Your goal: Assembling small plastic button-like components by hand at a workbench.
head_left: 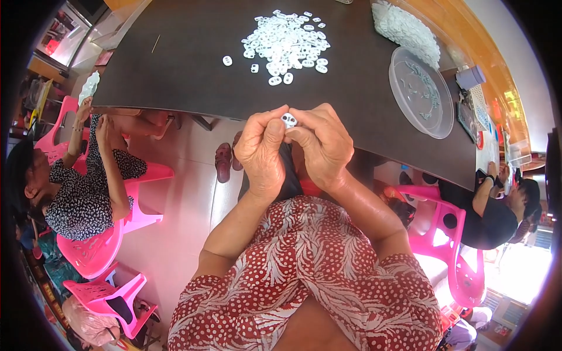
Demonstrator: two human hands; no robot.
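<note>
My left hand [262, 151] and my right hand [324, 142] meet at the near edge of a dark table [193, 76]. Together their fingertips pinch one small white plastic piece with two holes [289, 120]. A loose pile of several similar white pieces [287, 42] lies on the table beyond my hands, with a few strays to its left. My forearms come up from a red patterned garment at the bottom of the view.
A clear round plastic lid [422, 92] and a heap of white parts [407, 28] sit at the table's right. A person in a dotted dress [82, 187] sits on a pink chair [99, 245] at left. Another person in black [497, 210] sits at right by a pink chair [451, 234].
</note>
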